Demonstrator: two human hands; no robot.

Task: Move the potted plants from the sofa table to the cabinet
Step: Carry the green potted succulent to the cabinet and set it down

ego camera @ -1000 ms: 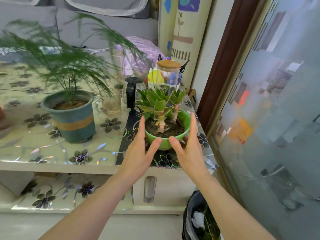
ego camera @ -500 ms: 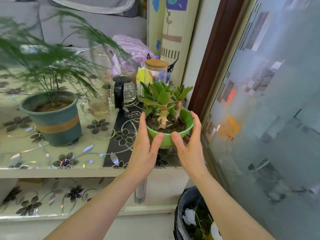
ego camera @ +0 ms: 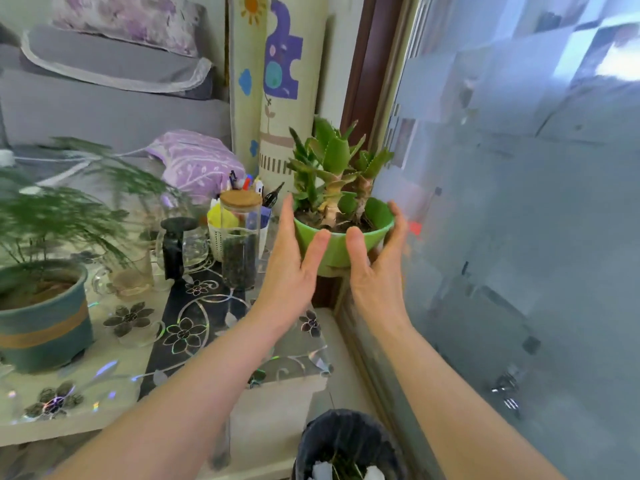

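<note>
Two large surfaces are being shown filling most of the view: a frosted glass door [ego camera: 519, 237] along the right, and the sofa table [ego camera: 214, 341] under a clear flower-printed cover at the left, with a grey sofa [ego camera: 104, 109] seen behind it. A rolled play mat [ego camera: 273, 81] is being shown standing upright between the sofa and the brown door frame. On the table's left end a teal pot [ego camera: 41, 327] with a feathery fern is being shown resting, well apart from the hands. The green pot [ego camera: 341, 247] with its spiky succulent [ego camera: 332, 168] is being held up in the air, clear of the table top and just beyond its right end, close to the glass. It is being cradled from both sides: the left hand [ego camera: 294, 268] is being pressed flat against its left wall with fingers straight and thumb laid on the front, and the right hand [ego camera: 377, 271] is being wrapped round the right wall, fingers curled over the rim and thumb on the front. A black-lined bin [ego camera: 349, 445] is being shown below the forearms. Near the middle of the table a cork-lidded glass jar [ego camera: 240, 237] is being shown upright, with a small glass teapot [ego camera: 180, 247] just to its left and a pen basket [ego camera: 221, 233] behind.
</note>
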